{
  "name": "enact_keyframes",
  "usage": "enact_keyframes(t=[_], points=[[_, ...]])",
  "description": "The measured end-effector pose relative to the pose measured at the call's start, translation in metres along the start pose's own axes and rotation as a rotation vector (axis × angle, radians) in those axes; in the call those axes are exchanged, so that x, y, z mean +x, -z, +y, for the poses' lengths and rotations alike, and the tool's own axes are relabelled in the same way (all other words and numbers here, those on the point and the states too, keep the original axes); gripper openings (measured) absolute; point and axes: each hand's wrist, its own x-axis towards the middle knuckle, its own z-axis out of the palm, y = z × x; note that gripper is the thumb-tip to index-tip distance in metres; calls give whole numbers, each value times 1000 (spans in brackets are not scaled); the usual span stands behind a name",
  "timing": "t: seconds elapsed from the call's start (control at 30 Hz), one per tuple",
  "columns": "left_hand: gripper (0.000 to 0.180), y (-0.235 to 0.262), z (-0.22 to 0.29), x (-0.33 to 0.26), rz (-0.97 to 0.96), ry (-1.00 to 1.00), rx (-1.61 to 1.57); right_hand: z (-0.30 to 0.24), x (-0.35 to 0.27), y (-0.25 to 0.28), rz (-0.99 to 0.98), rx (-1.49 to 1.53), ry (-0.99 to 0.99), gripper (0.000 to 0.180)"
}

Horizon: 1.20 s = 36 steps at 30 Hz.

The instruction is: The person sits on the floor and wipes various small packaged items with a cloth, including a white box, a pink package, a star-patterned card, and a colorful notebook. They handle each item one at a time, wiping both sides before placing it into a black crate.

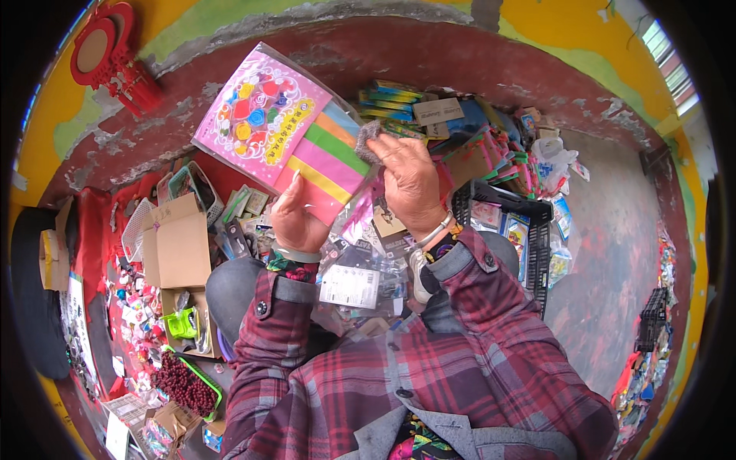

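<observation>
My left hand [299, 222] grips the lower edge of a flat pack of coloured craft paper [330, 157], its thumb lying over the front. The pack is in clear plastic, with a pink card printed with roses and a fan of orange, green, pink and yellow strips. It tilts up to the left in front of me. A small grey fuzzy cloth or sponge [368, 139] is pinched under the fingertips of my right hand [412, 180], at the pack's right edge. Whether it presses on the plastic I cannot tell. Clear-wrapped packets [350, 286] lie below, between my knees.
An open cardboard box [180, 244] and a white basket [136, 230] stand at left, near a green tray of dark red beads [184, 383]. At right is a black plastic crate [539, 253] holding packets. Stacked goods [391, 100] line the peeling wall [460, 57].
</observation>
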Motion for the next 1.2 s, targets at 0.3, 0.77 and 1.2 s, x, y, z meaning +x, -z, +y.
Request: enact_keyframes(t=[0.3, 0.77, 1.2], points=[[47, 0, 0, -3, -44, -8, 20, -11, -4, 6, -9, -27, 45, 35], [46, 6, 0, 1, -73, 41, -64, 31, 0, 7, 3, 15, -82, 32], [50, -1, -11, 4, -56, 50, 82, 4, 4, 7, 78, 58, -119, 48]])
